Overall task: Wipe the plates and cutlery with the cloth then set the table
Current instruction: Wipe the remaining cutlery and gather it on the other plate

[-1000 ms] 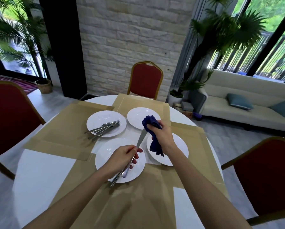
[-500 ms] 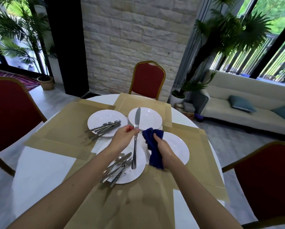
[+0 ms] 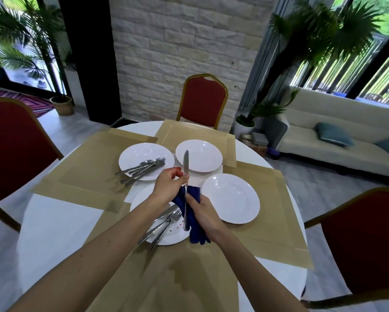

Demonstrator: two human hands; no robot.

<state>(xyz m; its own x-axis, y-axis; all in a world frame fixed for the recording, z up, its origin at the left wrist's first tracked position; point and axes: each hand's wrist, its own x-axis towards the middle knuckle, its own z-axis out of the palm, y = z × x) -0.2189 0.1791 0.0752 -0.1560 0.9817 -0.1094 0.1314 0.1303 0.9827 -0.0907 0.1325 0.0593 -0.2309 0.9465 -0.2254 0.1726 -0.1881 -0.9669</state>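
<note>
We list one knife (image 3: pixel 185 163), blade-up over the plate (image 3: pixel 141 203) by the table's (image 3: pixel 54 221) near edge, left grip (image 3: pixel 168 186) pinching its middle, right grip (image 3: pixel 205 212) clasping cloth (image 3: pixel 195 194) against its handle.

No text, label, brand, number or sign can be read. Nothing legible is borne by the white plates (image 3: pixel 230 198), the table knife (image 3: pixel 185 161), the blue cloth (image 3: pixel 195 231), the tan placemats (image 3: pixel 87 174) or the surface (image 3: pixel 60 221).

Four plates (image 3: pixel 231 199) on table (image 3: pixel 54 221), cutlery (image 3: pixel 141 167) on far-left and, apparently, nearest.
</note>
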